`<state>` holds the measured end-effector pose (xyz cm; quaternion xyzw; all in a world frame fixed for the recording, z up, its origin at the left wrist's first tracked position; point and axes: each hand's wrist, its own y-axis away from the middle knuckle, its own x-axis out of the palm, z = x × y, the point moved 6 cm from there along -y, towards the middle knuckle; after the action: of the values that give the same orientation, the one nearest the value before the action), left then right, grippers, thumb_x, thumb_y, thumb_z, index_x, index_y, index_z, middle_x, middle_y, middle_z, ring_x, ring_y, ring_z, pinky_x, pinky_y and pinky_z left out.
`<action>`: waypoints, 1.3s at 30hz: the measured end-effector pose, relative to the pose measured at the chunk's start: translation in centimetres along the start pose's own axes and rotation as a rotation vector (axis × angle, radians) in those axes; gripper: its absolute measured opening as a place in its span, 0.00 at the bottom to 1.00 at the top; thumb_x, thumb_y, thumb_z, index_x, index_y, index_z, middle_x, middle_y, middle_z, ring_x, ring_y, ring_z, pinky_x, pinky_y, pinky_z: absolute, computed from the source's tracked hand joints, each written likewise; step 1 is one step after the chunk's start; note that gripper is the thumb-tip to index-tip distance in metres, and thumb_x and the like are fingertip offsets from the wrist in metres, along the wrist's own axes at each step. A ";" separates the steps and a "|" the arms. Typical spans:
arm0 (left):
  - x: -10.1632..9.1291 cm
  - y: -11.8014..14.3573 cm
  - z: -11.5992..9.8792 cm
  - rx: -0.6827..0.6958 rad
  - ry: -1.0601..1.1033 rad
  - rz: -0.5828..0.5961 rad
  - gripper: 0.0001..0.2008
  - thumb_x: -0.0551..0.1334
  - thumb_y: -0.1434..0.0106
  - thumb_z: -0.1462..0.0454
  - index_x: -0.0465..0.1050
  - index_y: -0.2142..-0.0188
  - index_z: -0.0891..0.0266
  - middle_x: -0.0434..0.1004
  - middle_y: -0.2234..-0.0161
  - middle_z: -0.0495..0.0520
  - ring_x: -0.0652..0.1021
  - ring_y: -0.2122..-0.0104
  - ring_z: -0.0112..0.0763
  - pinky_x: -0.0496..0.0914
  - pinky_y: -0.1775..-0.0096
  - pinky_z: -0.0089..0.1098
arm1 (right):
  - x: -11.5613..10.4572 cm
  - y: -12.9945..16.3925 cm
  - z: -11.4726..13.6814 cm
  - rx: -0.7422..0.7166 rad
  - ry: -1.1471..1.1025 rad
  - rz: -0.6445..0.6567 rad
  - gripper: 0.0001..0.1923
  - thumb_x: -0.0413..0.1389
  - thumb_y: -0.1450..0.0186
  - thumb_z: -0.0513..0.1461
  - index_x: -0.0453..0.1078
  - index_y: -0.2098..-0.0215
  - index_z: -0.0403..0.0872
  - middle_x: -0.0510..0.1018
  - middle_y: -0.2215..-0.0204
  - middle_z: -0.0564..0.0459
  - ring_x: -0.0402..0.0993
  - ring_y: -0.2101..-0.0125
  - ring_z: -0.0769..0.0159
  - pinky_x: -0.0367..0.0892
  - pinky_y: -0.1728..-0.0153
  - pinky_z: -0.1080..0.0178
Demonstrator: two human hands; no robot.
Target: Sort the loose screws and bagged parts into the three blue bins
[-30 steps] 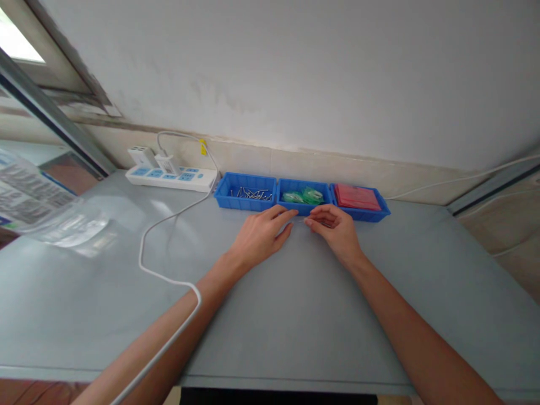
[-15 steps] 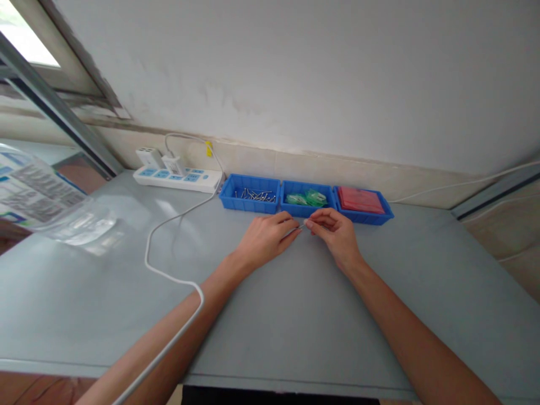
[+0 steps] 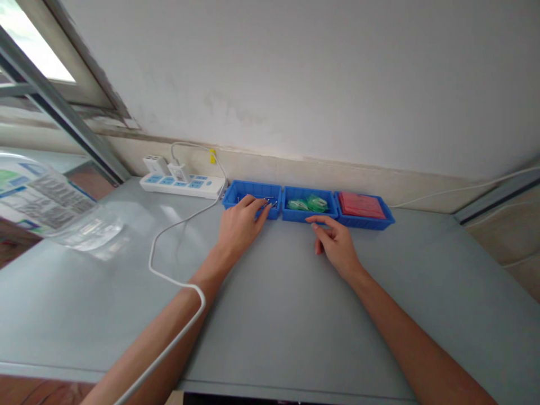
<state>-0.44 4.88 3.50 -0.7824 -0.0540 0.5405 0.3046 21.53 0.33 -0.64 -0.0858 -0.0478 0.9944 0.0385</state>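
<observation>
My left hand (image 3: 241, 222) reaches over the front rim of the left blue bin (image 3: 230, 208), which holds several thin metal screws or nails (image 3: 272, 202). Its fingertips are down among them, thumb and forefinger apart, and I see nothing held between them. In front of the middle blue bin (image 3: 291, 216) hovers my right hand (image 3: 335, 244), forefinger stretched out and the other fingers loosely bent, with nothing visible in it. Green-and-clear plastic packets (image 3: 314, 203) lie in that middle bin. A stack of red plastic bags or sheets (image 3: 361, 206) fills the right blue bin (image 3: 375, 224).
A white power strip (image 3: 183, 187) with plugged-in chargers stands left of the bins. From it a white cable (image 3: 154, 256) loops over the grey table (image 3: 278, 315) and past my left forearm. At left is a large clear plastic bottle (image 3: 90, 228). The wall rises behind the bins.
My hands were together before the middle bin, fingertips on a small thin piece. My left hand has since moved left into the screw bin; my right hand has stayed near, its forefinger now stretched out.
</observation>
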 end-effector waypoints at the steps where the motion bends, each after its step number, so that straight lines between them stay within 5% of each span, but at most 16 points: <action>1: 0.0 0.1 -0.4 0.015 0.009 0.001 0.16 0.56 0.26 0.56 0.80 0.52 0.59 0.81 0.58 0.55 0.78 0.69 0.32 0.68 0.67 0.31 | -0.1 0.0 0.0 0.002 0.013 -0.007 0.17 0.56 0.36 0.47 0.76 0.55 0.46 0.68 0.90 0.61 0.64 0.88 0.69 0.58 0.84 0.67; 14: 0.9 1.5 -4.5 0.258 0.083 0.108 0.14 0.55 0.26 0.61 0.80 0.57 0.60 0.81 0.60 0.54 0.76 0.73 0.27 0.67 0.70 0.29 | -2.1 0.1 0.7 0.016 0.075 -0.141 0.14 0.50 0.45 0.38 0.72 0.62 0.47 0.59 0.95 0.66 0.53 0.95 0.71 0.44 0.91 0.69; 19: 1.7 2.0 -5.2 0.325 0.123 0.192 0.14 0.55 0.26 0.60 0.79 0.53 0.59 0.81 0.60 0.54 0.78 0.72 0.29 0.70 0.68 0.31 | -3.1 -0.2 0.7 -0.056 0.058 -0.192 0.10 0.54 0.43 0.39 0.68 0.61 0.50 0.64 0.90 0.64 0.60 0.90 0.70 0.53 0.86 0.68; 22: 2.2 2.3 -5.5 0.357 0.160 0.236 0.14 0.55 0.26 0.60 0.78 0.50 0.60 0.81 0.58 0.55 0.80 0.68 0.32 0.73 0.64 0.33 | -3.2 -0.6 0.8 -0.148 0.058 -0.106 0.06 0.58 0.39 0.43 0.70 0.67 0.49 0.73 0.82 0.58 0.68 0.81 0.68 0.63 0.78 0.66; 27: 2.3 2.6 -6.1 0.446 0.236 0.223 0.14 0.56 0.26 0.61 0.78 0.49 0.64 0.80 0.55 0.60 0.79 0.55 0.41 0.75 0.51 0.40 | -2.6 -1.1 -0.4 -0.162 0.155 0.057 0.29 0.52 0.31 0.54 0.65 0.84 0.48 0.73 0.82 0.52 0.71 0.77 0.65 0.64 0.71 0.63; 39: 2.8 2.1 -4.8 0.298 0.269 0.206 0.13 0.57 0.27 0.62 0.79 0.51 0.61 0.81 0.56 0.58 0.80 0.56 0.40 0.75 0.52 0.39 | -2.2 -1.4 -1.5 -0.142 0.258 0.129 0.29 0.52 0.31 0.56 0.66 0.83 0.48 0.70 0.85 0.54 0.66 0.80 0.67 0.60 0.75 0.64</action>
<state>4.36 2.32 1.18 -0.7952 0.1478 0.4615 0.3644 24.05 1.64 -1.59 -0.2182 -0.1071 0.9697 -0.0259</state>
